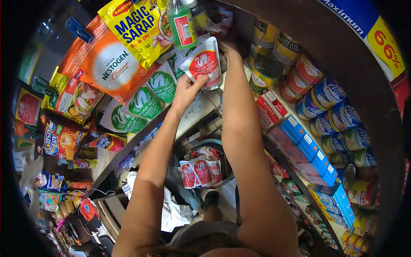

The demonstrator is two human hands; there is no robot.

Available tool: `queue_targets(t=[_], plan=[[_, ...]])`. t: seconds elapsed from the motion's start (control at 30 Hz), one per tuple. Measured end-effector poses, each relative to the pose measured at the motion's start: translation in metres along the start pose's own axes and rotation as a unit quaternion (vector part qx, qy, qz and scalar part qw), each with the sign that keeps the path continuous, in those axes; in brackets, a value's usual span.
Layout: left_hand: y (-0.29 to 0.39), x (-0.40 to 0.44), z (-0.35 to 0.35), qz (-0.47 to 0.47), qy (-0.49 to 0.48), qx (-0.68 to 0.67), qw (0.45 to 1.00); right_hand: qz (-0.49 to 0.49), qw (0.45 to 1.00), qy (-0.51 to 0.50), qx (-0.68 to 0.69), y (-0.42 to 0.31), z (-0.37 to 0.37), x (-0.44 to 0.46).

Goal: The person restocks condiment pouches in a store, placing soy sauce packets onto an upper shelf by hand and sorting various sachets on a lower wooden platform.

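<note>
My left hand (190, 89) is closed on the lower edge of a red and white Silver Swan soy sauce pouch (204, 63), which stands upright at the shelf. My right hand (227, 46) reaches in behind the pouch's right side, near a plastic-wrapped bottle (200, 18); its fingers are hidden. A bottle of green liquid (181, 25) stands just behind the pouch. Green and white Silver Swan vinegar pouches (144, 103) line the shelf to the left. Below, between my arms, several red soy sauce pouches (201, 172) rest in a round tub (217, 145).
Hanging packs, including a yellow Magic Sarap pack (136, 32) and an orange Nestogen pack (113, 64), overhang the left shelf. Corn cans (262, 73), blue cans (327, 92) and blue-red boxes (302, 145) fill the right shelves. White cloth (175, 216) lies below.
</note>
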State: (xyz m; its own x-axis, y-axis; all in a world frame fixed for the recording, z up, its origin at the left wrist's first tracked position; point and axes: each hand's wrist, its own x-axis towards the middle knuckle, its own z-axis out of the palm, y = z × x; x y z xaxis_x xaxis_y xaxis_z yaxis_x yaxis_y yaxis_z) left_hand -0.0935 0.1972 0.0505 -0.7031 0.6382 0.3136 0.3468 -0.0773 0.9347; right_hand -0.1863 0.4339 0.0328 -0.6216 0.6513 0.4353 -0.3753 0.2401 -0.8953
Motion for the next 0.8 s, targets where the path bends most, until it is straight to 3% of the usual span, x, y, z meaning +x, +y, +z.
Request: queue_targets(t=[0.63, 0.8], plan=[[-0.002, 0.000, 0.002, 0.022, 0.001, -0.036, 0.999, 0.020, 0.991, -0.070, 0.112, 0.014, 0.007, 0.012], [-0.004, 0.001, 0.000, 0.003, 0.006, -0.038, 0.999, -0.020, 0.994, 0.018, 0.108, 0.019, 0.015, 0.018]])
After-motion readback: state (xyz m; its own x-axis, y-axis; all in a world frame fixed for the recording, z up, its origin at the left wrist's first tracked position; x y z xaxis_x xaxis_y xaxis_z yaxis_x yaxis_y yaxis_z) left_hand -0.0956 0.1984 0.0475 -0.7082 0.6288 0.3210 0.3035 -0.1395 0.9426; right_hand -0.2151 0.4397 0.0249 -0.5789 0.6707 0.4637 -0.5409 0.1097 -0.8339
